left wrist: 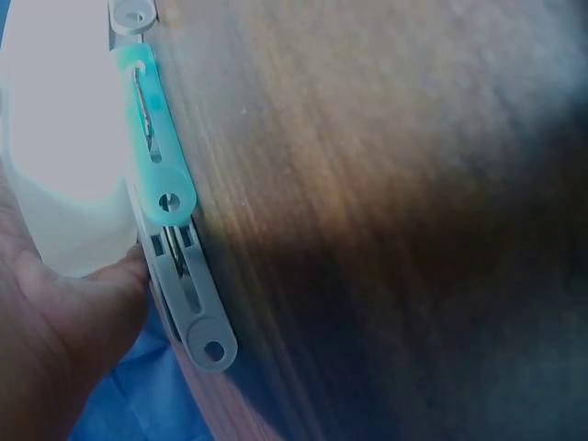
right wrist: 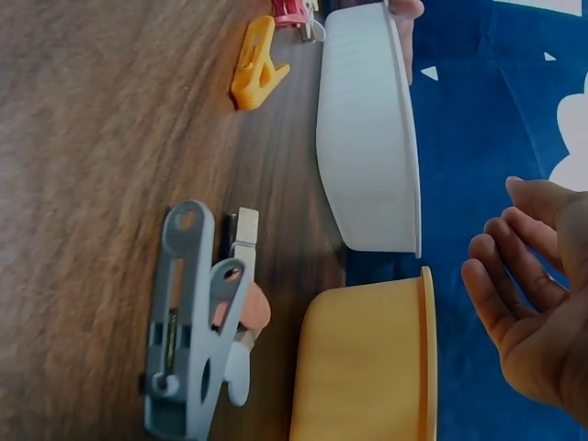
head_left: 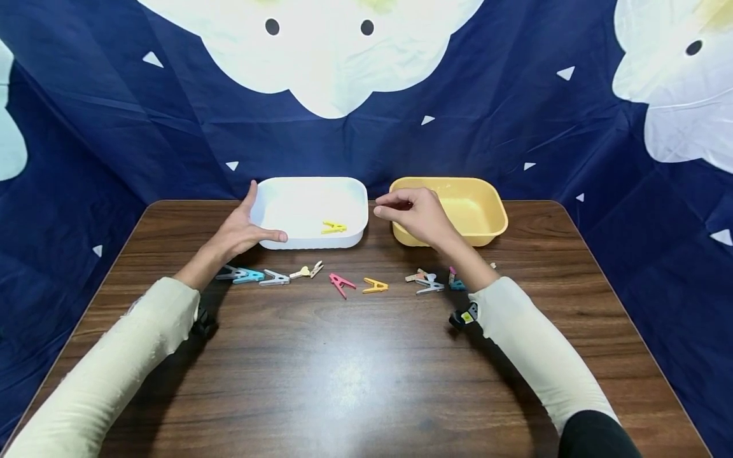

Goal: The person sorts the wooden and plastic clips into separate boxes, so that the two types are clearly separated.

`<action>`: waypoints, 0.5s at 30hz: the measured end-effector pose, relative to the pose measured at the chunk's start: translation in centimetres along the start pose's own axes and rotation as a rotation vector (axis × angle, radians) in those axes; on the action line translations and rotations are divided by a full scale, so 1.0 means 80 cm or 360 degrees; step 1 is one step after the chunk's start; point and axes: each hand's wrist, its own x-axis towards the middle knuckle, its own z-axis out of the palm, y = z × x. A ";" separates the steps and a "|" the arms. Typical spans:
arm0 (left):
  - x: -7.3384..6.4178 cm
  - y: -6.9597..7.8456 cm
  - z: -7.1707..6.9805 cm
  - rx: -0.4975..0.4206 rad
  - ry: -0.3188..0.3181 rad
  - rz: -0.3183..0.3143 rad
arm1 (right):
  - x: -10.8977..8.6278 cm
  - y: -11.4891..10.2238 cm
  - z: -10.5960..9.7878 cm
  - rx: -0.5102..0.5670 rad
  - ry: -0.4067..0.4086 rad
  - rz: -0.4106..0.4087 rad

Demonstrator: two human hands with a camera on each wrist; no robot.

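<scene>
Nearest, the pale sleeves [head_left: 532,350] reach over the brown wooden table [head_left: 343,394], with a small black device [head_left: 460,318] under the right wrist. Farther on, clips lie in a loose row. The left wrist view shows closely the blue clip [left wrist: 158,175] between two grey ones, with its metal spring and round hole; in the head view these are only small shapes. The red clip [head_left: 340,280] and the orange clip [right wrist: 251,64] lie near the middle. At right, the right wrist view makes clear a grey clip [right wrist: 193,303] beside a wooden clip [right wrist: 246,230], which in the head view seem one small heap.

Behind the row stand the white basin [head_left: 321,243] and, to its right, the yellow basin [head_left: 475,240]. The left hand [head_left: 240,229] rests against the white basin's near left corner, thumb and fingers straight and spread. Only the head view shows the yellow clip [head_left: 340,226] lying inside this basin. The right hand [head_left: 424,216] is raised by the yellow basin's left side; the right wrist view shows its fingers loosely bent, gripping nothing. Farthest hangs the blue cloth [head_left: 343,146] with white shapes.
</scene>
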 end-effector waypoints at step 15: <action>0.001 0.002 0.003 0.0002 0.0030 -0.0033 | -0.039 0.008 -0.016 -0.0035 -0.0001 0.0003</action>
